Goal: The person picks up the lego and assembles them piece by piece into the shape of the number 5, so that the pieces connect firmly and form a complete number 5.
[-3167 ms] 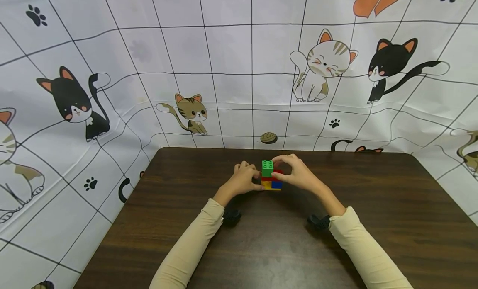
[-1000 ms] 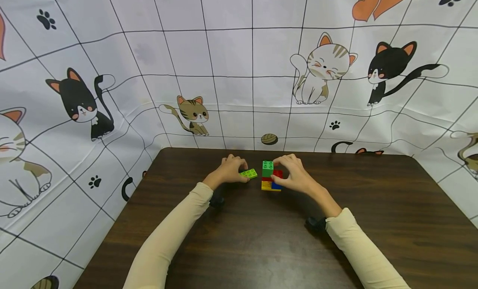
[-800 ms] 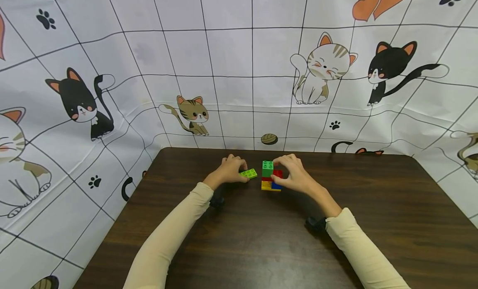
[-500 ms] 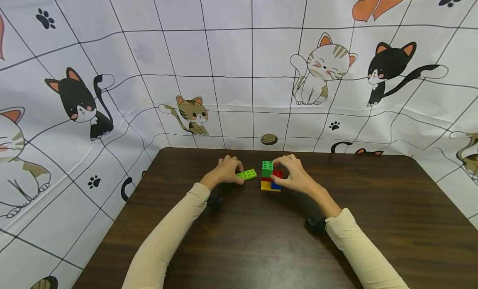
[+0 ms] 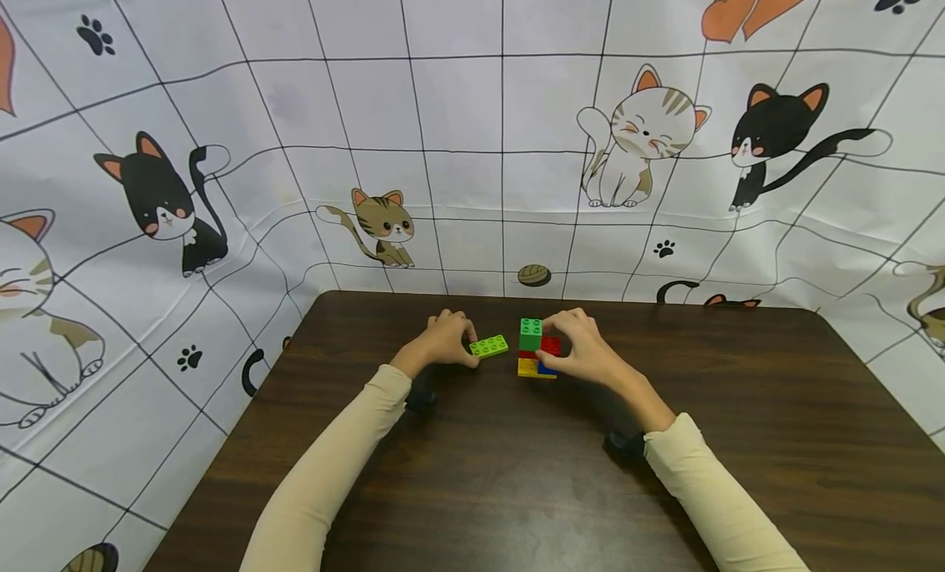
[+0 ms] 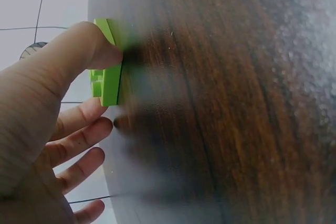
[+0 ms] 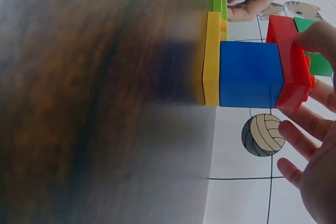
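Backdrop: 1 white sheet [image 5: 450, 104], lined in black, printed with cats; 4 paw prints and 2 balls of yarn counted in the head view.
Table: 1, dark brown wood grain [image 5: 517, 482], lower half of frame.
Sleeves: 2, cream [image 5: 325, 465], entering at the bottom edge.
Left hand: 1 [image 5: 443, 340], upper centre of frame; thumb and forefinger bent around the brick's left end, other fingers spread in the left wrist view.
Right hand: 1 [image 5: 583, 346], right of centre; thumb and forefinger pinch the upper part of the stack, by the red and green blocks.
Wrist units: 2, black [image 5: 626, 445], one below each wrist; detail unclear.
Block stack: 1 [image 5: 528, 366], upright, right of frame centre; 4 colours counted: yellow lowest, then blue, red, green on top.
Lime brick: 1 [image 5: 490, 346], studs up on the table, just left of the stack, apart from it.
Studs, green block: 4.
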`<state>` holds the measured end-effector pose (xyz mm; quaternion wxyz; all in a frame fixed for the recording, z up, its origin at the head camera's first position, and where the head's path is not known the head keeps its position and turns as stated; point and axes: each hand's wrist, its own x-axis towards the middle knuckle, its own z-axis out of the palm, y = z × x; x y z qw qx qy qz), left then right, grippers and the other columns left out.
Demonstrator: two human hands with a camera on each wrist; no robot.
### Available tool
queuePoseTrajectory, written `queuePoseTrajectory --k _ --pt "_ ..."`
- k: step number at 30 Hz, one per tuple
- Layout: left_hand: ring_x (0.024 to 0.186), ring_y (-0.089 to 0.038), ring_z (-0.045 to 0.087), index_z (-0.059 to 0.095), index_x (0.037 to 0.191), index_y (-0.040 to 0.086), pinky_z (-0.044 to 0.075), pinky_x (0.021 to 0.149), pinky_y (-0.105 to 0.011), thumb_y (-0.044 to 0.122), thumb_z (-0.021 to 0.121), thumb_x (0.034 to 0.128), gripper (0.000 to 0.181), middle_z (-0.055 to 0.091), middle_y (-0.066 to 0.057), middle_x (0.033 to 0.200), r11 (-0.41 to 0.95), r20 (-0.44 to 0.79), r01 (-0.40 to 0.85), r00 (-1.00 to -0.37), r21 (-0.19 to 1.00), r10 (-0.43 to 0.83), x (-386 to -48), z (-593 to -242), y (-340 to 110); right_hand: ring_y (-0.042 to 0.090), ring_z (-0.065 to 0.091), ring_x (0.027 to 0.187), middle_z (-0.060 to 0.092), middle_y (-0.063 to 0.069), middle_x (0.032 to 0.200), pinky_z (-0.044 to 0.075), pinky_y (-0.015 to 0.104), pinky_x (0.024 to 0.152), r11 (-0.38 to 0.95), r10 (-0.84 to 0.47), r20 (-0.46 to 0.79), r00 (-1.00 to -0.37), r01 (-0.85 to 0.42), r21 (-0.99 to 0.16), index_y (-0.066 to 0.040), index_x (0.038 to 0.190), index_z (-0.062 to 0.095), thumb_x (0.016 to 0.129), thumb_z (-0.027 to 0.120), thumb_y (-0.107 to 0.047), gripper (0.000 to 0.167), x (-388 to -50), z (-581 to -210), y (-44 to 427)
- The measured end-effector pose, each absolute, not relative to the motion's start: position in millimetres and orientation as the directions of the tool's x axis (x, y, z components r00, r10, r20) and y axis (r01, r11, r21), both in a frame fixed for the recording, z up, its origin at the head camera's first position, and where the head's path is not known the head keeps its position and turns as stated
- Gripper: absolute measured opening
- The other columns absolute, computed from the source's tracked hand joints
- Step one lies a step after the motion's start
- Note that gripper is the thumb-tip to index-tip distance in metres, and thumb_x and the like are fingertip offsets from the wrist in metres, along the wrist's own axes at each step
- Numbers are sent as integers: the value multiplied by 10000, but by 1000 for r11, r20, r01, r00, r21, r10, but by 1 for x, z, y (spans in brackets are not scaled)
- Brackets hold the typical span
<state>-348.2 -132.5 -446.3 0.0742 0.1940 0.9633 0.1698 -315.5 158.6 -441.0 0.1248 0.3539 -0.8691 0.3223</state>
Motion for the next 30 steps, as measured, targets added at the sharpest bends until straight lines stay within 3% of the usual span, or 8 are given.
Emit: queuePoseTrajectory --k 11,20,24,30 --pt "1120 -285 483 721 1048 122 299 1054 -532 272 811 827 282 663 -50 1112 824 -22 352 -915 443 403 -350 -447 -137 347 464 1151 681 155 1170 336 598 965 536 -537 416 -734 -677 -504 -36 1133 656 859 765 -176 326 -316 -443 159" --pt "1076 -268 639 725 1098 90 314 1077 -590 226 790 857 284 736 -59 1046 724 144 431 -894 538 425 -350 -430 -143 328 452 1144 667 156 1209 325 574 992 530 -538 380 -752 -653 -541 -37 1150 651 870 778 -178 338 -317 -443 161" --pt "1079 -266 641 719 1112 88 287 1106 -605 217 786 870 282 729 -69 1055 678 192 451 -885 580 424 -346 -416 -144 319 452 1134 669 148 1214 324 580 993 524 -537 376 -755 -648 -552 -44 1149 653 877 781 -172 326 -318 -443 162" --pt "1093 -263 647 713 1175 56 468 1047 -486 167 778 894 310 718 -105 1130 588 233 477 -866 654 443 -340 -393 -140 291 443 1123 658 132 1227 348 561 984 523 -530 343 -775 -618 -587 -56 1168 648 881 789 -182 344 -316 -441 162"
